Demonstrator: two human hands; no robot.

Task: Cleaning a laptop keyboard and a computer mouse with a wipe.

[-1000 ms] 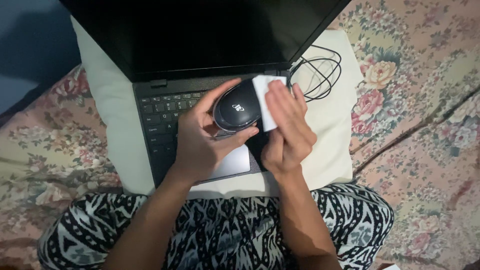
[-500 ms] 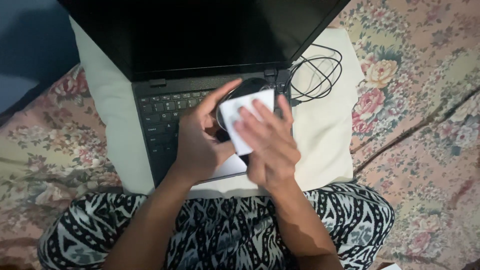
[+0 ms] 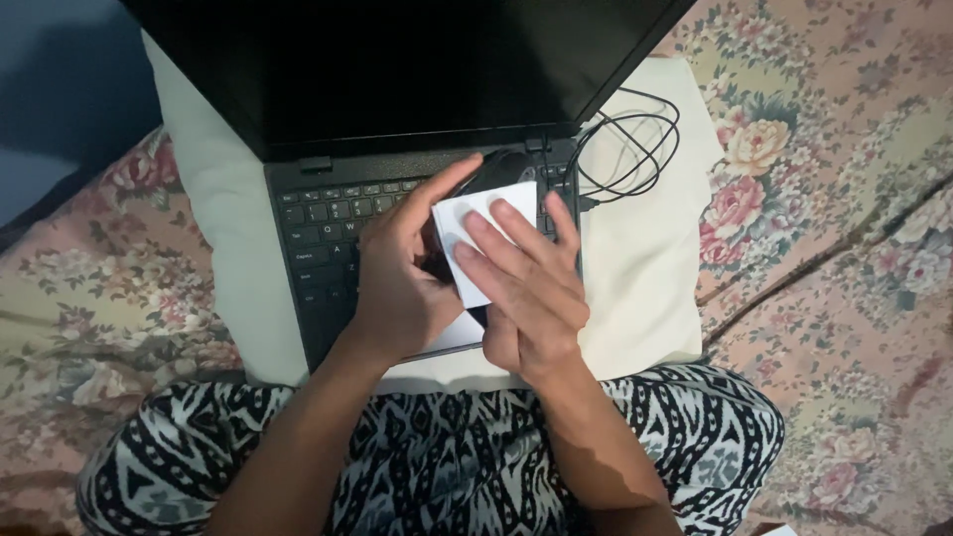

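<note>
Covering most of the view is a bed (image 3: 844, 199) with a floral spread, and on it lies a pale pillow (image 3: 645, 258) that carries an open black laptop (image 3: 318, 238) with a dark screen. Patterned black-and-white trousers (image 3: 437, 457) cover the person's lap at the bottom edge. A thin black cable (image 3: 635, 149) lies in loose loops on the pillow, just beside the laptop's right corner.

Over the keyboard, the left hand (image 3: 397, 278) is curled around a black computer mouse (image 3: 501, 169), thumb and forefinger clasping its sides; only the mouse's far end shows past the fingers. The right hand (image 3: 531, 288) lies nearly flat, its fingers spread and pressing a small white wipe (image 3: 476, 238) against the top of the mouse, so it holds the wipe by pressure, not by a closed grasp.

By the look of it, the step in hand is wiping the mouse's upper shell. A further stroke would call for a firm left-hand hold while the right fingers drag the wipe across without letting it slip or bunch.
</note>
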